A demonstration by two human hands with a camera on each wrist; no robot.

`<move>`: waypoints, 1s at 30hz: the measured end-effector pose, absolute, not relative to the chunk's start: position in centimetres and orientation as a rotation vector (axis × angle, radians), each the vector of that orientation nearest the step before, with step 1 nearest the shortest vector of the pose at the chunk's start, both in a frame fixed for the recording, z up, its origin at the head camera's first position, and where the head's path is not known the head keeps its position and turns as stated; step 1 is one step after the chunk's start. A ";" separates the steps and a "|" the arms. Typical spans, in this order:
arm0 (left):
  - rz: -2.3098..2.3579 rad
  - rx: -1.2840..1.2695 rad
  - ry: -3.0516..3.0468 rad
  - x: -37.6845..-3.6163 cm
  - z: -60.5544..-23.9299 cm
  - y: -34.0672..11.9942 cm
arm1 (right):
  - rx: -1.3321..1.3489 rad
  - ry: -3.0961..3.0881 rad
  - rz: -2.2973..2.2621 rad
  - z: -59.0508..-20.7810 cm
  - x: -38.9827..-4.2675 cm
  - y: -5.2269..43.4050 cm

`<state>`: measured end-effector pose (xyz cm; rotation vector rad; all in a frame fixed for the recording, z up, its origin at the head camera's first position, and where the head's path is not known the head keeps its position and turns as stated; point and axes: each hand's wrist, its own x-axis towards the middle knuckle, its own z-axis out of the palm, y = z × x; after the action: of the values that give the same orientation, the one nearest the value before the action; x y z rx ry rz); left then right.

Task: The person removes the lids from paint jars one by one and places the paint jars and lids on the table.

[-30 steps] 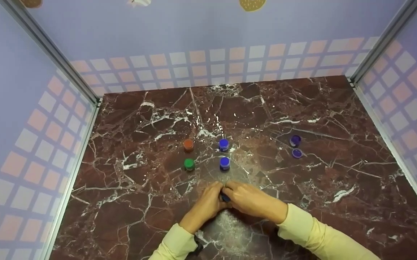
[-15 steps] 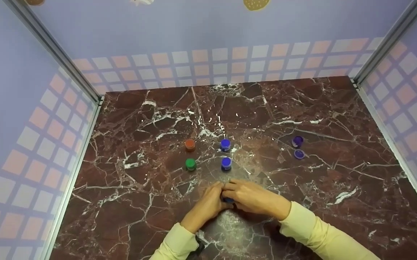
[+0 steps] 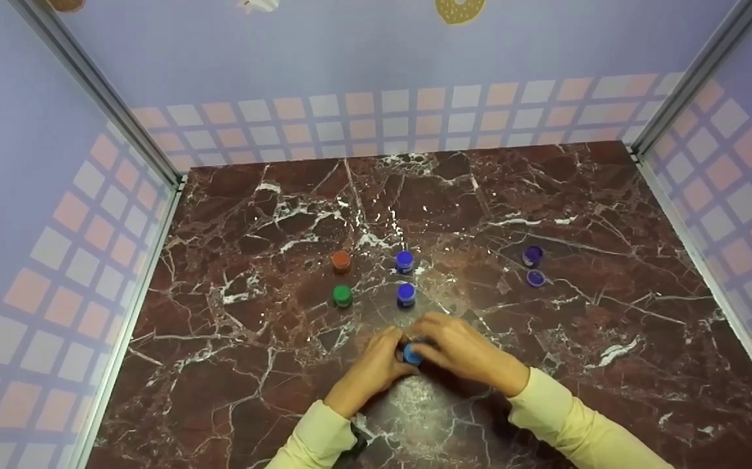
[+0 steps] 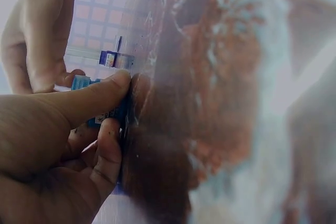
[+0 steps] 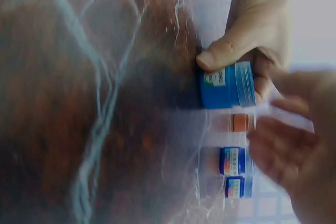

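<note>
A small light-blue paint jar (image 3: 413, 354) stands on the marble-patterned table near its front middle. My left hand (image 3: 372, 368) grips its side, thumb across the label. In the right wrist view the jar's ribbed lid (image 5: 244, 83) sits on top. My right hand (image 3: 470, 355) hovers just to the right, its fingers loosely bent and apart from the lid in the right wrist view. Just beyond the hands stand two blue-lidded jars, the nearer jar (image 3: 406, 293) and the farther jar (image 3: 404, 262).
Left of those are a green-lidded jar (image 3: 342, 296) and an orange-lidded jar (image 3: 341, 262). Farther right lies an uncovered purple jar (image 3: 532, 256) with a purple lid (image 3: 536, 278) beside it. Panel walls (image 3: 376, 65) border the table's back and sides.
My right hand has loosened from the jar's lid and spread its fingers, so the light-blue top now shows. My left hand stays round the jar.
</note>
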<state>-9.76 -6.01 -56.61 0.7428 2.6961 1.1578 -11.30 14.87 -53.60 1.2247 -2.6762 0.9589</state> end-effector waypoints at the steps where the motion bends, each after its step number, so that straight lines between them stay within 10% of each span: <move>1: 1.161 0.735 2.694 -9.8 -56.6 -6.0 | 1.125 -2.685 0.994 -53.7 -11.2 14.8; 10: 1.121 0.762 2.719 -9.8 -56.8 -6.2 | 0.721 -2.728 0.827 -54.0 -9.2 12.8; 30: 1.095 0.786 2.776 -9.8 -56.9 -5.9 | 0.802 -2.786 0.492 -53.4 -7.8 10.8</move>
<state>-9.83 -5.86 -56.87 0.7858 2.7758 1.0954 -7.80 10.76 -53.43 0.8021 -2.7861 0.4923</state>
